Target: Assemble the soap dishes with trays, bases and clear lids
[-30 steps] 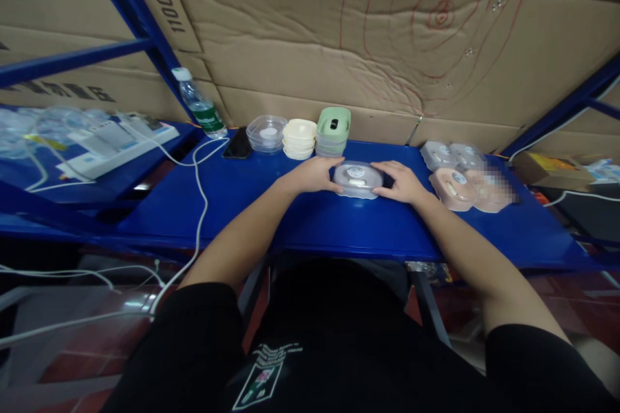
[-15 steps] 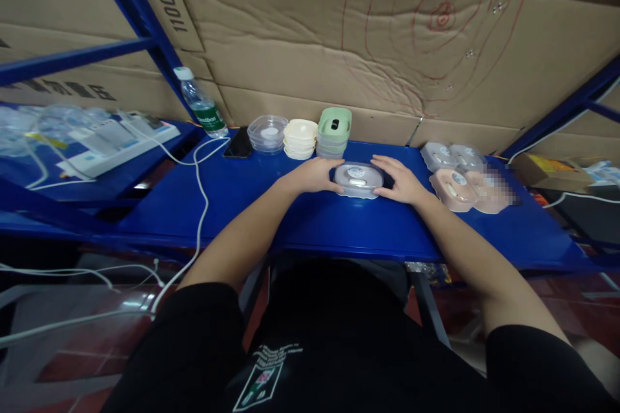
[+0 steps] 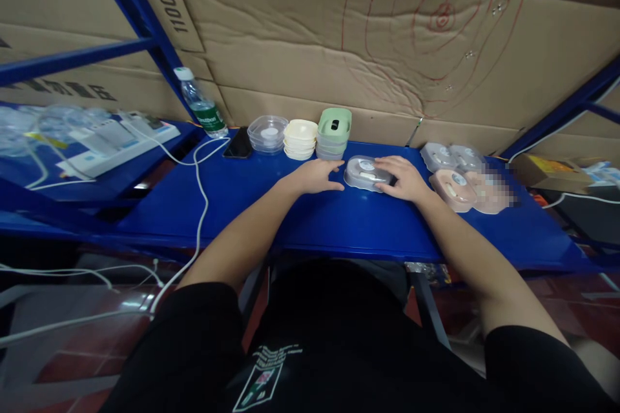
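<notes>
A lidded plastic container [image 3: 364, 169], greyish and see-through with a round label on top, is gripped at its right end by my right hand [image 3: 403, 179]. My left hand [image 3: 317, 177] is just left of it, thumb and fingers apart, holding nothing; a small gap of blue table [image 3: 339, 226] shows between that hand and the container. Behind my left hand stand a stack of green lids [image 3: 334, 124], some cream-coloured bowls [image 3: 300, 135] and several clear plastic tubs [image 3: 268, 132].
On the right of the table sit two grey containers [image 3: 440, 156] and pinkish ones [image 3: 454, 190], one partly blurred. A water bottle [image 3: 206, 110], a phone [image 3: 239, 143] and a white cable [image 3: 206, 200] lie to the left. Cardboard [image 3: 300, 45] walls the back.
My left hand has let go of the container and opened. The container has shifted to the right and turned slightly, with my right hand still on it.
</notes>
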The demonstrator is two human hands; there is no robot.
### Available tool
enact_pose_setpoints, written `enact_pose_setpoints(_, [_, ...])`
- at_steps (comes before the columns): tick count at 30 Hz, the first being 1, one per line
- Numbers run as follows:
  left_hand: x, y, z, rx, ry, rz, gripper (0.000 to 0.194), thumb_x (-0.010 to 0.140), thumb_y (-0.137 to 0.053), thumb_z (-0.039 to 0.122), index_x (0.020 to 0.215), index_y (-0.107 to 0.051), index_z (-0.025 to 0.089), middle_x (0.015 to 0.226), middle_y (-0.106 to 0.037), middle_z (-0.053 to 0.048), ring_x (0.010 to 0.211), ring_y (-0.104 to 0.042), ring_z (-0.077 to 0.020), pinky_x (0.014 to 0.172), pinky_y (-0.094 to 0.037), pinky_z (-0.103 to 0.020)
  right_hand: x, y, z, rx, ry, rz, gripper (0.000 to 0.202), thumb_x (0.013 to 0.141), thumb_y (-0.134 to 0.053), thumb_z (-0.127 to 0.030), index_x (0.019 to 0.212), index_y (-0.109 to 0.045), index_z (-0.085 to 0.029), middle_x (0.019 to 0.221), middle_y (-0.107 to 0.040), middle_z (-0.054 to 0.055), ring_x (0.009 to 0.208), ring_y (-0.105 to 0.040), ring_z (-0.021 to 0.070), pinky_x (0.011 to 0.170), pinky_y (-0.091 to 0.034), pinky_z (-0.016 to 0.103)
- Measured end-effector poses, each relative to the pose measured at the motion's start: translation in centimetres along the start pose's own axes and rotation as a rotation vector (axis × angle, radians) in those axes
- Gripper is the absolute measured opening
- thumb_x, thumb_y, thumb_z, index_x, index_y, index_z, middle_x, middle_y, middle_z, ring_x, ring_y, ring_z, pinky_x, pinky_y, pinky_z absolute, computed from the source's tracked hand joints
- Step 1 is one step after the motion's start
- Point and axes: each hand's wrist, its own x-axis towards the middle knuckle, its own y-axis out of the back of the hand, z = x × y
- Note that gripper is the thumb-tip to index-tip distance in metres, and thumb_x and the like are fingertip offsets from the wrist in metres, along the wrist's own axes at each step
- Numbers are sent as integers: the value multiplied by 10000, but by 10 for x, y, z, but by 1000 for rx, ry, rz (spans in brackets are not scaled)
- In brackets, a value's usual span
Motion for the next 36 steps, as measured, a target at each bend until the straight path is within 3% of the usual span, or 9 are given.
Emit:
enact_pose_setpoints(5, [-2,2,2,16,8,-24,899,967,-822,556,1714,-514,162,1529,-745,-173,1189,-789,-300,1037,-569,-387,-1,-2,6,-188,-252,15,705,1031,-578,-695,1504,-734,-196,1602,-701,169,1459,-657,410,1246,-474,629])
enact_pose_setpoints(10, [-3,2,3,7,28,-40,892,969,-818,561,1712,-520,168,1533,-744,-166,1171,-790,-287,1037,-561,-373,-3,-9,8,-335,-530,103,808,993,-571,-699,1559,-676,-132,1688,-596,247,1491,-561,533,1233,-381,760])
enact_pose_setpoints(13, [-2,2,3,8,14,-38,879,966,-819,565,1701,-536,174,1513,-756,-164,1168,-791,-285,1037,-557,-371,-5,-8,9,-358,-626,117,911,970,-577,-727,1613,-602,-82,1744,-499,302,1496,-488,607,1210,-322,837])
enact_pose_setpoints(18, [-3,3,5,22,10,-52,866,981,-803,558,1703,-530,164,1526,-745,-175,1203,-785,-289,1047,-555,-369,-7,-3,8,-430,-605,90,898,969,-614,-668,1630,-570,-62,1796,-412,307,1523,-439,609,1224,-281,852])
enact_pose_setpoints(24, [-5,6,9,33,24,-67,877,984,-802,560,1710,-519,157,1543,-737,-169,1216,-786,-293,1054,-557,-358,-2,-3,4,-402,-506,-52,747,978,-616,-500,1620,-597,-118,1736,-527,247,1575,-447,516,1303,-295,744])
enact_pose_setpoints(30, [-4,6,10,28,22,-68,878,987,-802,545,1709,-515,136,1545,-733,-178,1204,-781,-297,1057,-558,-377,-4,-6,15,-386,-562,-4,819,946,-662,-569,1608,-607,-91,1756,-473,284,1595,-409,555,1293,-322,744])
enact_pose_setpoints(36, [-4,5,8,34,9,-69,876,985,-795,563,1703,-524,141,1535,-738,-179,1208,-775,-299,1050,-555,-380,-9,-9,29,-389,-619,-2,876,978,-626,-612,1680,-523,-98,1778,-456,283,1643,-366,548,1311,-270,777])
